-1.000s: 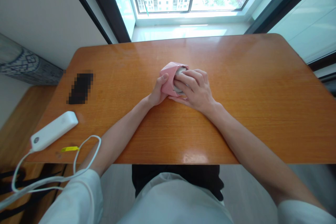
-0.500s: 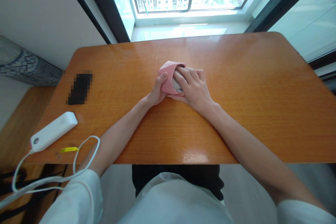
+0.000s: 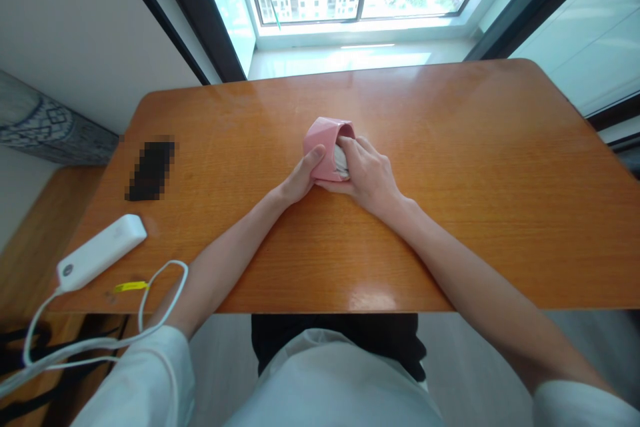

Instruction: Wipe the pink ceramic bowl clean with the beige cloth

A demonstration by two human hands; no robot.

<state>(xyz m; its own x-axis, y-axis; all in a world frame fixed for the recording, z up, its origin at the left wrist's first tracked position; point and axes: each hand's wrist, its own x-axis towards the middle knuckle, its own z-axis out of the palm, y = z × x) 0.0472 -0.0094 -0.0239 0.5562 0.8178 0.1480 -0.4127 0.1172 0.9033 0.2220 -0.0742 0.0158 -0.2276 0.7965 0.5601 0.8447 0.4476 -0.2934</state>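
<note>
A pink container point(image 3: 321, 137), cup-like with angled sides, lies tilted above the middle of the table, its opening facing right. A whitish, folded, cloth-like bundle point(image 3: 341, 161) shows inside the opening. My left hand point(image 3: 303, 175) is wrapped round the container's left side, with the thumb on its near face. From the right, my right hand point(image 3: 373, 170) reaches in with bent fingers against the bundle, while its thumb stretches along the container's lower rim. The fingertips of my right hand are hidden inside.
The brown wooden table point(image 3: 475, 213) runs up to a window sill. On its left lie a pixelated dark object point(image 3: 151, 171), a white oblong device point(image 3: 103, 252) with a cable, and a yellow tag point(image 3: 131, 286). The white cable point(image 3: 173, 303) loops over my left forearm.
The fingers of my right hand have curled and gone deeper into the container's opening, leaving more of its rim in sight. My left hand keeps its hold, with the thumb slightly shifted.
</note>
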